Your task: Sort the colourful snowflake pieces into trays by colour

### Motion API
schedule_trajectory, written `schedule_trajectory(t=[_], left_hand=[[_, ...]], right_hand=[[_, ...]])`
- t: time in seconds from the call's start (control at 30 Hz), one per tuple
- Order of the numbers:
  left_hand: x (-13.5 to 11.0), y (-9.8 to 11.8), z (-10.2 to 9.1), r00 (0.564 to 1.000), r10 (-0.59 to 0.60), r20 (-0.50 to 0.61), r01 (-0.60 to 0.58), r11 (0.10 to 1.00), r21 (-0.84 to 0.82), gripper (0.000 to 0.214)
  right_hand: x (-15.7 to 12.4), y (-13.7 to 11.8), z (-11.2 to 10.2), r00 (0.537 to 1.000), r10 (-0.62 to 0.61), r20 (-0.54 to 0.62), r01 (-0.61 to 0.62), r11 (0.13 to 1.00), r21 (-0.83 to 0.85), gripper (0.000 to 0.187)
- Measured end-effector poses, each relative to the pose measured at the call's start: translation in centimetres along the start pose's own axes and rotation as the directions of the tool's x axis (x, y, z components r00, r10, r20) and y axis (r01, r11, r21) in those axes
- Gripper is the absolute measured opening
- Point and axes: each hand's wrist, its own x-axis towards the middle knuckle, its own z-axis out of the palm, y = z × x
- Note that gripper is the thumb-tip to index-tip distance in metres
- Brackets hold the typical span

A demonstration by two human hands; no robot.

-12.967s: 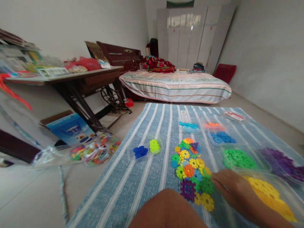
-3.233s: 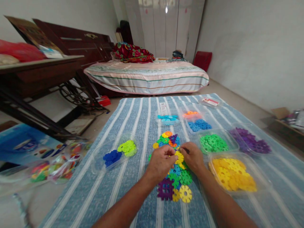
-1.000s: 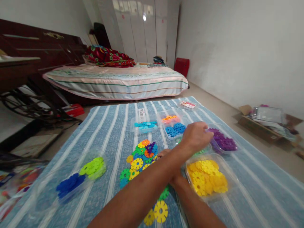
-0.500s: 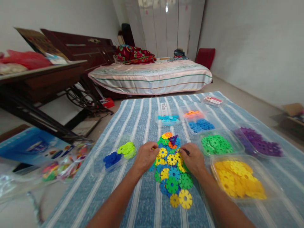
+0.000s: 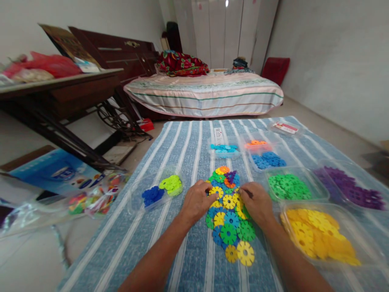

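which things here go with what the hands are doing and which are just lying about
In hand: left hand, right hand, disc cluster, yellow discs, green discs.
Lying about: bag of mixed pieces, blue box, bed, wooden table.

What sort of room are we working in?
Probably a home bedroom: a bed at the back, a white wardrobe behind it, and a striped mat spread on the floor.

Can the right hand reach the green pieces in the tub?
Probably yes. The right hand rests on the pile just beside the green tub, whose top looks open, with nothing between them.
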Motion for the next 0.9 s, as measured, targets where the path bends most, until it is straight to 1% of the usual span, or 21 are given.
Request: schedule_trajectory(t=[0.17, 0.27, 0.37, 0.57, 0.67, 0.8, 0.9], left_hand=[[0.3, -0.9, 0.6, 0.999, -0.034, -0.013, 0.032, 0.994, -0.105, 0.015], [0.5, -1.3, 0.8, 0.999, -0.035, -0.034, 0.029, 0.987, -0.158, 0.013], [0.5, -1.5, 0.9, 0.999, -0.033, -0.028, 0.026, 0.977, -0.213, 0.012], [0.5, -1.4, 0.9, 0.994, -0.113, 0.005, 0.108, 0.934, -0.341, 0.013], [0.6, -1.1, 0.7, 0.986, -0.166, 0.0, 0.154, 0.912, -0.381, 0.016], [0.6, -0.9, -0.2, 0.971, -0.239, -0.026, 0.211, 0.901, -0.378, 0.02], [0.7, 0.1, -1.0, 0.961, -0.275, -0.028, 0.233, 0.861, -0.452, 0.02]], right_hand=[[0.0, 0.0, -0.1, 1.0, -0.004, 0.006, 0.004, 1.0, 0.002, 0.019], [0.0, -0.1, -0.1, 1.0, 0.0, 0.004, 0.0, 1.0, 0.001, 0.019], [0.0, 0.0, -0.1, 1.0, 0.0, 0.001, 0.0, 1.0, 0.005, 0.019], [0.1, 0.3, 0.2, 1.0, 0.011, 0.019, -0.011, 1.0, 0.009, 0.019], [0.1, 0.5, 0.3, 1.0, 0.011, 0.01, -0.011, 1.0, 0.007, 0.019], [0.1, 0.4, 0.3, 1.0, 0.009, -0.003, -0.009, 1.0, 0.015, 0.019], [0.2, 0.2, 0.2, 1.0, 0.005, -0.002, -0.005, 1.0, 0.012, 0.019]])
